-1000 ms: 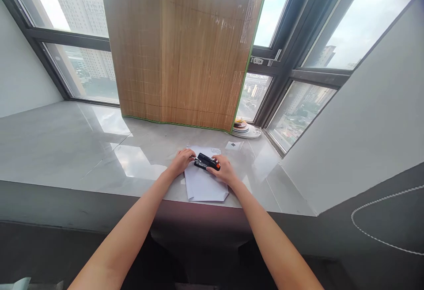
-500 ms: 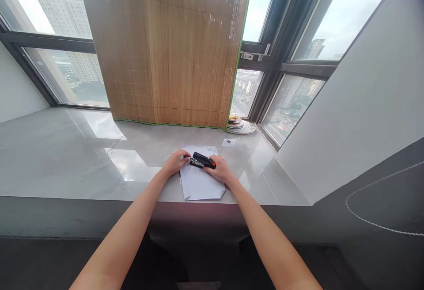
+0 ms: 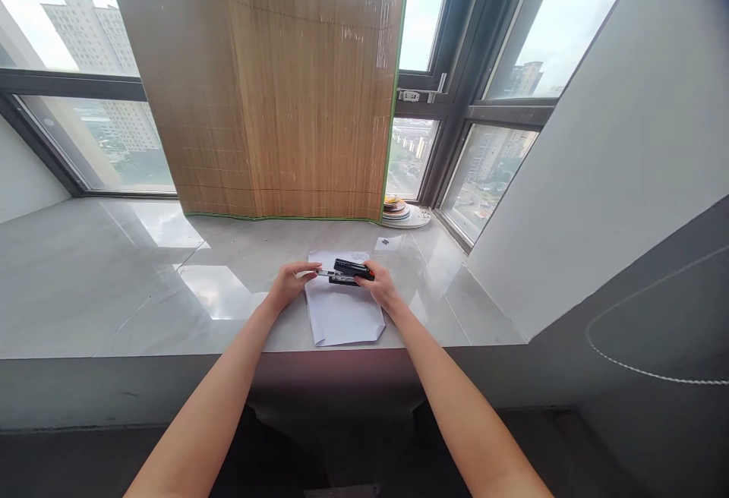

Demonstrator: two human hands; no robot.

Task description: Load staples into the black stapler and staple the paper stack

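A black stapler with an orange-red mark at its rear is held in my right hand, above white sheets of paper on the ledge. Its top arm is lifted away from the base, and a thin metallic part sticks out from its left end. The fingers of my left hand pinch near the tip of that metallic part, over the left edge of the papers. A small clear packet with dark bits lies on the ledge, behind and right of the papers.
The glossy tiled ledge runs below the windows. A bamboo blind hangs behind the papers. Stacked plates sit at the back right corner, beside the sloping white wall. A beaded cord hangs at far right.
My left hand has shifted left, away from the stapler body, and more of the metallic part shows between them. The camera view has turned slightly to the right.
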